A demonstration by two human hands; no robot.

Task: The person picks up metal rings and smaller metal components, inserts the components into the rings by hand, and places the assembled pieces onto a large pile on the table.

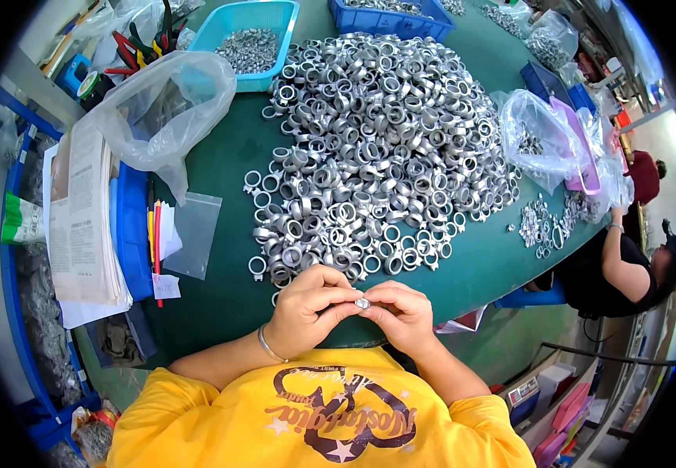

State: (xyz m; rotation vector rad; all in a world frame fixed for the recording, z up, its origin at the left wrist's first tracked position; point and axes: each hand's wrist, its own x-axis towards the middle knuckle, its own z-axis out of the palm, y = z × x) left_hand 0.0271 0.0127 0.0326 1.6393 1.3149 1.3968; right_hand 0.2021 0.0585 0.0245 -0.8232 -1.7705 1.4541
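Note:
A small silver metal piece (362,303) is pinched between the fingertips of both my hands, close in front of my chest. My left hand (306,308), with a bangle at the wrist, grips it from the left with thumb and forefinger. From the other side my right hand (402,313) closes on it the same way. Fingers cover most of the piece, so its full shape is hidden. Just beyond my knuckles begins a large heap of grey metal ring-shaped parts (392,125), each with a small lug, spread over the green table (225,148).
At the back stand a turquoise basket (289,39) of small metal parts and a blue crate (392,22). Left are an open plastic bag (197,117), pliers (139,51), newspapers (80,218) and a zip bag (195,234). A co-worker (619,269) sits at the right by smaller parts (541,226).

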